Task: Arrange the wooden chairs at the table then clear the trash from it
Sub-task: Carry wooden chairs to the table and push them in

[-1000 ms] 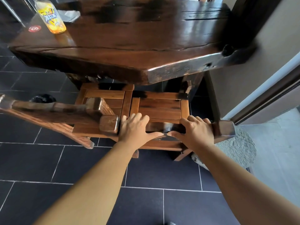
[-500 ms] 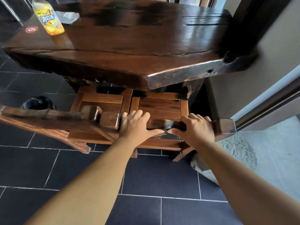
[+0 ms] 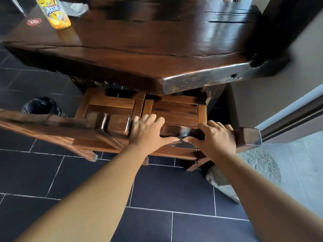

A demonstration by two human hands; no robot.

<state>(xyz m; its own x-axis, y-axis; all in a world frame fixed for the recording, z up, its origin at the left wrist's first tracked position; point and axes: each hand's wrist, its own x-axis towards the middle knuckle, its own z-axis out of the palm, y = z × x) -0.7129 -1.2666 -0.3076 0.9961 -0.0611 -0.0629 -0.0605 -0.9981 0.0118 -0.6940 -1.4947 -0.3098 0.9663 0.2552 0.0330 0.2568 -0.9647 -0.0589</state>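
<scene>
Two wooden chairs stand side by side, seats partly under the dark wooden table [image 3: 201,81]. Both my hands grip the top rail of the right chair [image 3: 176,110]: my left hand [image 3: 148,131] at its left end, my right hand [image 3: 215,137] towards its right end. The left chair [image 3: 111,103] has its back rail running off to the left edge. A yellow drink bottle [image 3: 56,13] stands on the table at the far left, with a crumpled clear wrapper [image 3: 76,7] behind it.
A black bin bag [image 3: 42,105] sits on the dark tiled floor left of the chairs. A round red sticker [image 3: 34,22] marks the tabletop. A wall and door frame [image 3: 288,117] close off the right, with a grey stone [image 3: 262,165] below.
The right chair has slid forward under the table with both hands on its rail, and now stands level with the left chair. The view has moved closer to the table.
</scene>
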